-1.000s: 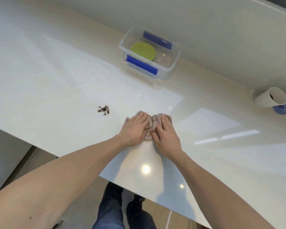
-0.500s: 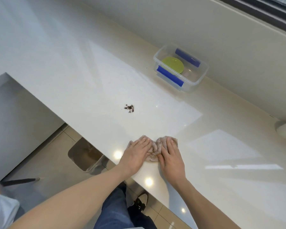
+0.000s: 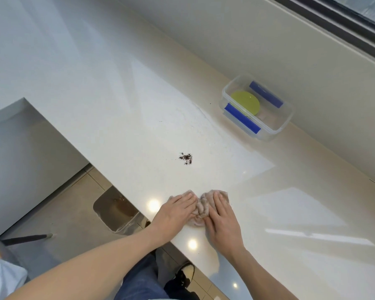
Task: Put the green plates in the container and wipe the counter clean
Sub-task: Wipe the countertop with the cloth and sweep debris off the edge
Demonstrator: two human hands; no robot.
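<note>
A: Both hands & cloth (image 3: 200,210) have barely shifted since a sec ago; they now sit right at the counter (image 3: 121,109) front edge. Camera view has swung left, so the container appears further right.

B: Fingers?

A: Left hand (image 3: 174,215) & right hand (image 3: 222,215) lie flat, fingers straight and close together, pressing down on the bunched pinkish cloth, which ridges up btwn them.

B: Plates?

A: Green plate (image 3: 245,102) lies inside the clear container (image 3: 287,123) w/ blue clips, far side by the wall. Can't tell how many are stacked.

B: Mess?

A: Dark crumbs (image 3: 186,158) on the counter, beyond the hands, not touching the cloth. Few stray specks nearer the container.
</note>
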